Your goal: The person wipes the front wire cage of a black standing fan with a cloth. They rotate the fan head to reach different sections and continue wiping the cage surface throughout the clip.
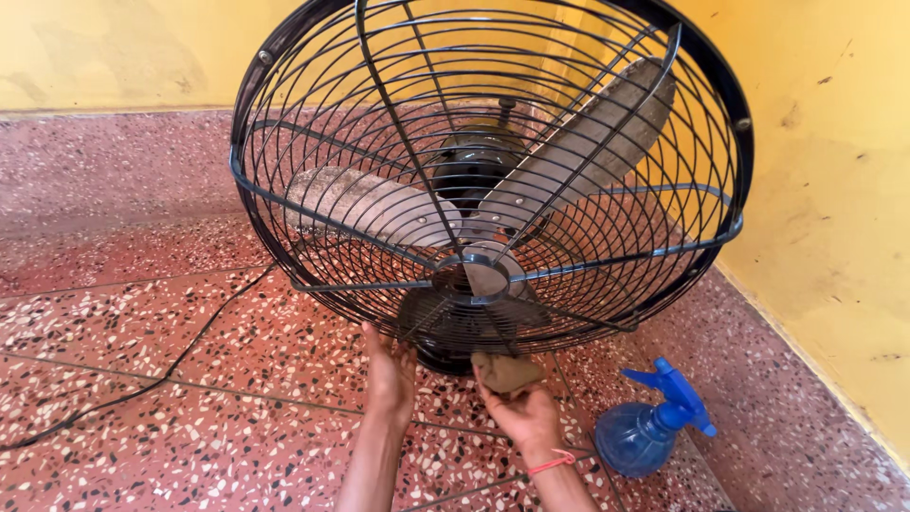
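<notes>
Fan [488, 180], a big black pedestal type, sits low on the floor [171, 379] with its round wire cage tipped toward the viewer, hub facing out toward six o'clock and slightly upward. The cage is thin black metal rods fanning out from a small centre ring, bound by a thicker rim. Inside, dull grey metal blades [569, 156] wear a coat of dust; one long blade runs from the hub toward one o'clock, another stretches toward nine o'clock. Behind them bulges the dark, glossy motor housing.

Below the cage, the left hand [391, 374] reaches up to the round black base [445, 356], fingers flat against it, nothing held. The right hand [526, 410], a red band at the wrist, pinches a folded brown cloth [507, 372] just beside that base.

At four o'clock from the hands, a translucent blue plastic spray bottle [645, 431] lies on the speckled red terrazzo floor. A thin black cord [180, 365] trails off toward eight o'clock. Yellow walls [834, 209] close in the corner.
</notes>
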